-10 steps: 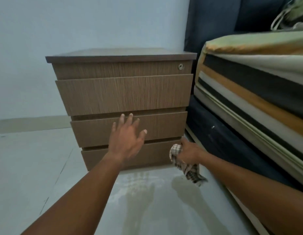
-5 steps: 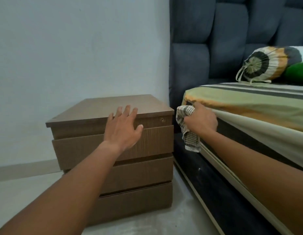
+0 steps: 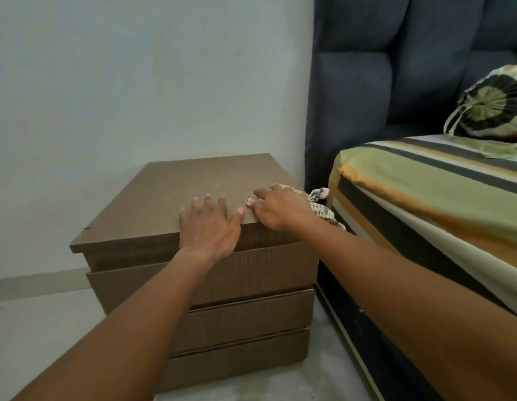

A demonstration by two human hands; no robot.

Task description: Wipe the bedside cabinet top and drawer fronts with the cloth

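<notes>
Pale wall behind, bed [image 3: 425, 198] at right. Bedside cabinet [image 3: 193, 285] before you. Your right hand [image 3: 283, 208] fisted round checked cloth [image 3: 321, 205], pressed on top's near-right corner. Unwiped top lies left and away. Left hand [image 3: 211, 227] flat, fingers spread, holding nothing, bracing front edge.

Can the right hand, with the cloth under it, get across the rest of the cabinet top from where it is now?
Probably yes. The right hand presses the cloth on the cabinet top at its near right corner; only the left hand, flat on the front edge, lies beside it.
</notes>
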